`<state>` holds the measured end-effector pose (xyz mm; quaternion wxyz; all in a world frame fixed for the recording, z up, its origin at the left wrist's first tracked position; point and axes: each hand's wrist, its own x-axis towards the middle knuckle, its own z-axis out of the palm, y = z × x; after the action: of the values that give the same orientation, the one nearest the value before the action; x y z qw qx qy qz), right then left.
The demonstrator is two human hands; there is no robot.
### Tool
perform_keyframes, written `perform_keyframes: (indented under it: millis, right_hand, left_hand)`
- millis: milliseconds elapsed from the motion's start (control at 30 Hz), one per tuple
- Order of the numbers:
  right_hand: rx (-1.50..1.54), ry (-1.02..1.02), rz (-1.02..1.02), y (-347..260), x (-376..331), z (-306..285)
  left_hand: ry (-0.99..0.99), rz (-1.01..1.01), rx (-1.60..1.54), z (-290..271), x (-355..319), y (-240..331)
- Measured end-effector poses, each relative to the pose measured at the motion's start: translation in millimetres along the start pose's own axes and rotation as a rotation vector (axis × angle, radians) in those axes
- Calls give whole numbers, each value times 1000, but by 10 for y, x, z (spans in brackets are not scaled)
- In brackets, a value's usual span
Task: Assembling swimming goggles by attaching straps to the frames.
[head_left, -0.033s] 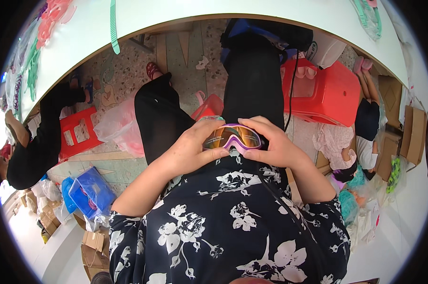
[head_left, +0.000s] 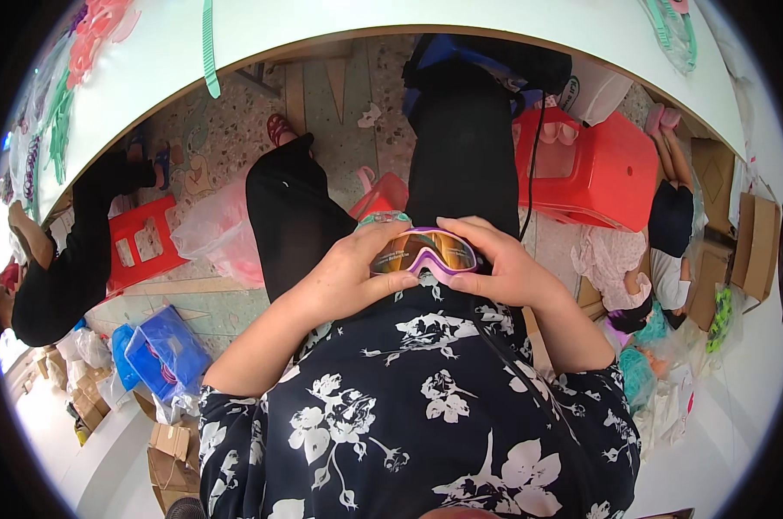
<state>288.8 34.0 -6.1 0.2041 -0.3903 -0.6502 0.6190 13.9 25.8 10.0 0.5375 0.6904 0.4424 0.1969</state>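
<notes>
Both my hands hold one pair of swim goggles point(head_left: 426, 251) over my lap, against my black floral top. The goggles have a pink-purple frame and an amber mirrored lens that faces up. My left hand point(head_left: 344, 275) wraps the left end, thumb on the lens rim. My right hand point(head_left: 500, 264) grips the right end, its fingers curled over the top of the frame. A small teal piece point(head_left: 383, 218) shows just beyond my left fingers. My legs in black trousers stretch away under the white table point(head_left: 391, 26).
A red plastic stool point(head_left: 612, 169) stands at right and another point(head_left: 141, 242) at left, next to a pink plastic bag point(head_left: 218, 233). Blue bags point(head_left: 162, 350) lie at lower left. A person in black point(head_left: 63, 268) sits at left. Cardboard boxes point(head_left: 755, 242) stand at right.
</notes>
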Motion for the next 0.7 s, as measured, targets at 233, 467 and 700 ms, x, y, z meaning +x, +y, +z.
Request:
perform_keyframes:
  millis: [233, 467, 700]
  right_hand:
    - [512, 51, 100, 102, -106, 223]
    - [495, 223, 91, 104, -71, 387]
    - [-174, 590, -353, 19, 166, 467]
  left_hand:
    - [87, 31, -9, 141, -131, 23]
    - [209, 61, -36, 243, -123, -31]
    - [462, 275, 242, 377, 95, 81]
